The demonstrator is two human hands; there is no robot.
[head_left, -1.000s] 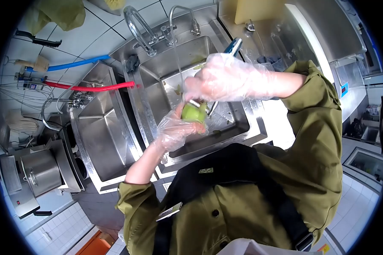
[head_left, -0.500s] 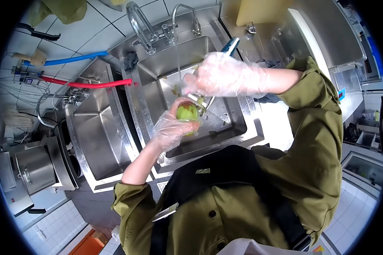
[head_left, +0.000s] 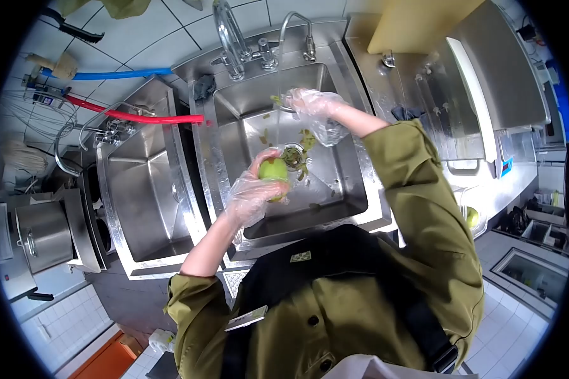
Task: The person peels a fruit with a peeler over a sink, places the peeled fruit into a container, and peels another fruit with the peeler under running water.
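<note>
In a thin clear glove, my left hand is closed around a round green fruit with a brownish patch, over the near left part of the sink. My right hand, gloved too, is farther off under the thin tap. Its fingers close on a peeler, mostly hidden by the hand, with a bit of green peel at its head. Strips of peel lie on the sink floor around the drain.
A large tap and a thin curved tap stand behind the sink. To the left are a second sink, a red hose and a blue hose. A clear container with a green item sits on the right.
My right hand has moved away from the fruit, back under the thin tap, uncovering the drain and peels. My left hand still holds the fruit in nearly the same place.
</note>
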